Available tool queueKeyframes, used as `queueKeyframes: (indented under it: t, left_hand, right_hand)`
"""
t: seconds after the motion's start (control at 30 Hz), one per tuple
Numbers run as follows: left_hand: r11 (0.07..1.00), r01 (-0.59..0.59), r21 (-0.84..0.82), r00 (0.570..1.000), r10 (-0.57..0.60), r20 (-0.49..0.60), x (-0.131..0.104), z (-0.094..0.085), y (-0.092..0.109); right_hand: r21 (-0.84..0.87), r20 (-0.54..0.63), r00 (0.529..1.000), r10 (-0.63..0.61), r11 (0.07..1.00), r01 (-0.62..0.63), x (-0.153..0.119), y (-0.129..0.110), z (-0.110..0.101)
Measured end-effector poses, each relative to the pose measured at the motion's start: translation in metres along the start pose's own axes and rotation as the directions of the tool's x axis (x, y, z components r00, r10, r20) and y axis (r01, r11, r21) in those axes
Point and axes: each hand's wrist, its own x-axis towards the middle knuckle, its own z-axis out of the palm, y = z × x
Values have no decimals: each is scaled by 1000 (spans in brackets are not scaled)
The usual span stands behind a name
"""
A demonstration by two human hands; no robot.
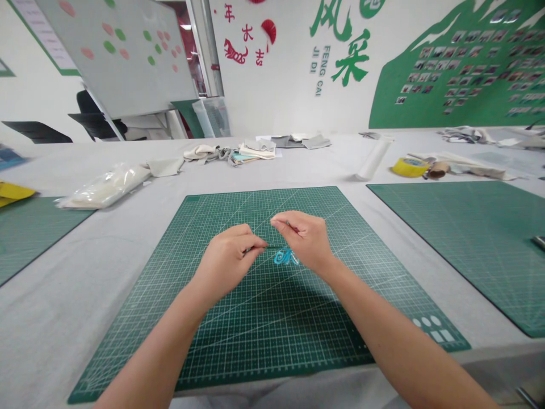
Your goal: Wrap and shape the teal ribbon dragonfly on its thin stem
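Observation:
Both my hands are raised over the green cutting mat. My left hand pinches the end of a thin dark stick or cord, which runs right toward my other hand. From it hangs a small blue looped ornament, between my hands and partly behind the right one. My right hand is closed, thumb against the fingers, just above and right of the ornament; what it grips is too small to make out.
More green mats lie at the left and right. Behind are a plastic-wrapped white bundle, folded cloths, a white roll and yellow tape. The pale tablecloth reaches the front edge.

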Motion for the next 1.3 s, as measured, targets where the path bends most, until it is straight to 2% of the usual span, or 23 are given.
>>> queueKeyframes:
  t: [0.2, 0.37, 0.43, 0.5, 0.6, 0.7, 0.8, 1.0, 1.1, 1.17, 1.23, 1.3]
  left_hand:
    - [996, -87, 13, 996, 87, 0, -1, 1, -2]
    - [993, -96, -62, 995, 95, -24, -2, -1, -2]
    - [990, -67, -123, 997, 63, -40, -2, -3, -1]
    - [983, -16, -183, 998, 5, -62, -2, -4, 1]
    - [958, 82, -273, 986, -119, -119, -1, -5, 1]
    - [927, 142, -348, 963, -210, -167, 1, -4, -2]
    - [898, 207, -389, 931, -302, -202, 3, -3, -8]
    - [780, 346, -522, 831, -513, -216, 4, -2, -21]
    - [763, 360, -537, 813, -539, -221, 4, -1, -23]
    - [792, 366, -489, 811, -529, -250, 4, -2, -24]
    - [828, 373, -419, 815, -508, -279, 3, -3, -23]
    - [854, 379, -356, 820, -488, -298, 3, -4, -22]
  right_hand:
    - [62, 144, 980, 135, 987, -145, 5, 4, -3]
    - [172, 275, 917, 288, 924, -342, 10, 15, -3]
    - [287, 349, 869, 352, 842, -456, 10, 21, -1]
    - [416, 448, 803, 392, 704, -576, 10, 26, 2]
    - [484, 567, 709, 420, 527, -699, 6, 28, 9]
    - [454, 602, 652, 461, 474, -755, 4, 22, 15]
    - [427, 613, 629, 478, 470, -773, 4, 13, 16]
    - [457, 611, 670, 421, 504, -733, 3, -2, 16]
    - [428, 571, 730, 376, 623, -655, -1, -8, 17]
    - [350, 504, 801, 323, 771, -531, -5, -12, 17]
    - [257, 416, 882, 220, 902, -346, -8, -16, 16]
    - [203, 316, 946, 71, 969, -140, -11, -20, 14]
